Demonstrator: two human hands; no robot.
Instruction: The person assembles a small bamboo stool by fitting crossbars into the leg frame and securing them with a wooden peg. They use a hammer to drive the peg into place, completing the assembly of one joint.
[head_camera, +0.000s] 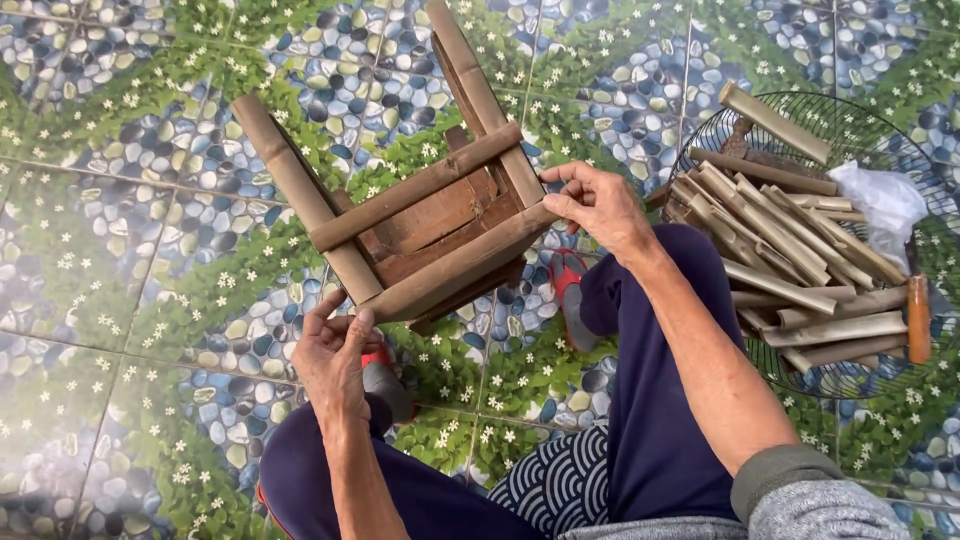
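A small bamboo stool frame (420, 215) is held tipped on its side above the patterned floor tiles (120, 230), its legs pointing up and away. The near lower corner of the frame is gripped by the left hand (332, 358), with thumb and fingers closed around the end of the bottom rail. The right end of the same rail is pinched by the right hand (598, 205), the fingers curled narrowly on the bamboo.

To the right, a round black wire basket (872, 128) is set on the tiles. It is filled with split bamboo pieces (790, 255), laid roughly side by side and stacked across one another; one longer piece is rested over the far rim. A crumpled white plastic bag (882, 198) is lodged at the basket's right side, and an orange handle (918, 318) is seen at its right edge, just beside the bamboo pieces. What the handle belongs to cannot be told.

Red-and-grey sandals (570, 290) are seen beneath the frame.
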